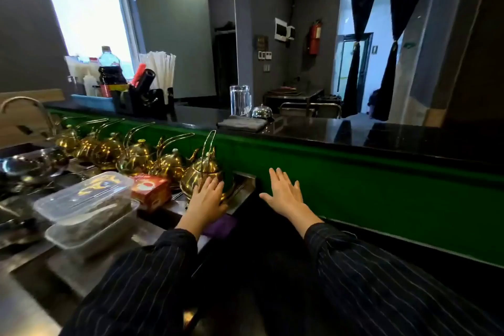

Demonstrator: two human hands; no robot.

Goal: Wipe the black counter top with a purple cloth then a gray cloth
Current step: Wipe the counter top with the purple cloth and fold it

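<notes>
The black counter top (354, 131) runs across the middle, above a green wall panel. A folded gray cloth (241, 123) lies on it beside a glass pitcher. A purple cloth (219, 226) lies low on the steel worktop, partly hidden under my left wrist. My left hand (208, 195) is open, fingers spread, just over the purple cloth and in front of the nearest gold teapot. My right hand (286, 192) is open and empty, fingers apart, held in front of the green panel below the counter.
A row of gold teapots (136, 153) lines the steel worktop at left, with a red tea box (148, 189) and stacked clear plastic containers (87, 204). On the counter stand a glass pitcher (240, 99), a service bell (261, 112) and a caddy of straws and bottles (131, 84).
</notes>
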